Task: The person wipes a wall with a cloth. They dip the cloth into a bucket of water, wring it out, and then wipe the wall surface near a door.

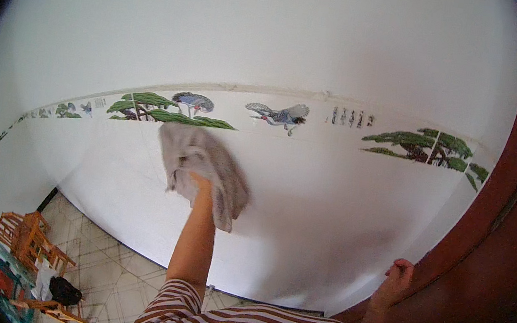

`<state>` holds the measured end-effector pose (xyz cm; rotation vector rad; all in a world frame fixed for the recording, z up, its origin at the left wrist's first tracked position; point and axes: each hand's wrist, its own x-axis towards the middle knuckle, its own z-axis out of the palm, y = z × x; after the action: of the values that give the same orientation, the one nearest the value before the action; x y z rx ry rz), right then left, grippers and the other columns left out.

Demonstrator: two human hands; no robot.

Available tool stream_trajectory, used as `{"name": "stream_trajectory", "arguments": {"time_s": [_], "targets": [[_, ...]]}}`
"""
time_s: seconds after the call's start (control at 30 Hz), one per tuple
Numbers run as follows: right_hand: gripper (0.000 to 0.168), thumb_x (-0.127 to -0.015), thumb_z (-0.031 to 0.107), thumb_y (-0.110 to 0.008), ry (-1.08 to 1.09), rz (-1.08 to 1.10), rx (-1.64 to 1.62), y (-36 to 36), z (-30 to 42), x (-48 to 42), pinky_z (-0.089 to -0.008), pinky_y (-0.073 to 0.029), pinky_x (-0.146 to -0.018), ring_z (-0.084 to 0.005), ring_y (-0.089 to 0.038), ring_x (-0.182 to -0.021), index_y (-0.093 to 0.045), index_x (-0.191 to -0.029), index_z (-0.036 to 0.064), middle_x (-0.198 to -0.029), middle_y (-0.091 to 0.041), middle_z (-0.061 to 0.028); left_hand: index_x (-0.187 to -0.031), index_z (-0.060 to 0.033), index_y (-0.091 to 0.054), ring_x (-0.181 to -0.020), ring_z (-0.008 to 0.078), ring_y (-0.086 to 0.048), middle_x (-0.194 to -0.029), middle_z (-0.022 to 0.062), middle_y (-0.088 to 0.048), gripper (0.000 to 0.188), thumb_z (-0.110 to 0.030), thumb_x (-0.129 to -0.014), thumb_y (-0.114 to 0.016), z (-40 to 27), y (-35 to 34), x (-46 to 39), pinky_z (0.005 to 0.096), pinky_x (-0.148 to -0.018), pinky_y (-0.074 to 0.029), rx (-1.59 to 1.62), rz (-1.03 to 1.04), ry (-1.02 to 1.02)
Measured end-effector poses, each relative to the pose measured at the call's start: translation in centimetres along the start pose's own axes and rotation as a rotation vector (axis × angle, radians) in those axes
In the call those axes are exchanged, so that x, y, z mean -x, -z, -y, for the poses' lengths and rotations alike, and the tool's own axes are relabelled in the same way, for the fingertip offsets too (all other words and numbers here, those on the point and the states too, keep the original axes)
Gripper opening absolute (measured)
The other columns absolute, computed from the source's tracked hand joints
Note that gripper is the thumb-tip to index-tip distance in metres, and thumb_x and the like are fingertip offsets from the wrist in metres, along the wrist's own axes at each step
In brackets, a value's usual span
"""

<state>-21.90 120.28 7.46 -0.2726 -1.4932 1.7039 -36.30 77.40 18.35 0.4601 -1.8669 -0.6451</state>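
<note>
A grey cloth (pixel 231 182) is spread against the white wall (pixel 313 192), its folds blurred. My left hand (pixel 201 181) holds it from behind, arm stretched forward, with most of the fingers hidden in the fabric. The cloth's upper edge meets the lower side of a decorated tile border (pixel 315 132) showing cranes, pine trees and columns of writing. At the lower right, my right hand (pixel 400 271) is raised near a brown door or panel (pixel 465 293), fingers curled and nothing visible in them. Whether it touches the panel I cannot tell.
Wooden chairs (pixel 28 240) stand at the lower left beside a glass-like tabletop (pixel 5 254). A black item (pixel 65 291) and a white item (pixel 44 278) lie by them. Patterned floor tiles (pixel 105 264) run along the wall's dark base.
</note>
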Motion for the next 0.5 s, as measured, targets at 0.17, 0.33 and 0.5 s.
{"name": "stream_trajectory", "arguments": {"time_s": [0.17, 0.33, 0.5], "targets": [[0.013, -0.074, -0.005, -0.046, 0.075, 0.18, -0.226, -4.8, 0.0, -0.4, -0.0217, -0.036, -0.058, -0.0089, -0.041, -0.064, -0.049, -0.081, 0.006, -0.081, -0.049, -0.0015, -0.131, -0.0055, -0.036, -0.124, 0.0308, -0.031, -0.133, 0.0127, -0.037, 0.058, -0.036, -0.084, -0.051, -10.4, -0.7, 3.5, 0.042, -0.106, -0.018, 0.089, 0.115, -0.32], [0.013, -0.073, -0.006, -0.046, 0.139, 0.284, -0.224, -7.3, 0.3, 1.1, -0.0216, -0.036, -0.058, -0.0087, -0.042, -0.064, -0.049, -0.081, 0.005, -0.082, -0.049, -0.0019, -0.135, -0.0085, -0.033, -0.13, 0.0322, -0.025, -0.14, 0.0112, -0.032, 0.06, -0.038, -0.085, -0.049, -16.7, -1.0, 8.4, 0.0429, -0.109, -0.013, 0.167, 0.329, -0.586], [0.014, -0.074, -0.007, -0.043, 0.157, 0.357, -0.34, -8.5, 4.0, 2.2, -0.0207, -0.038, -0.064, -0.0091, -0.043, -0.07, -0.049, -0.08, 0.004, -0.081, -0.047, -0.0019, -0.134, -0.0047, -0.035, -0.126, 0.0354, -0.03, -0.135, 0.0176, -0.037, 0.06, -0.029, -0.081, -0.052, -16.8, -3.6, 14.2, 0.0445, -0.107, -0.017, 0.305, 0.464, -0.85]]}}
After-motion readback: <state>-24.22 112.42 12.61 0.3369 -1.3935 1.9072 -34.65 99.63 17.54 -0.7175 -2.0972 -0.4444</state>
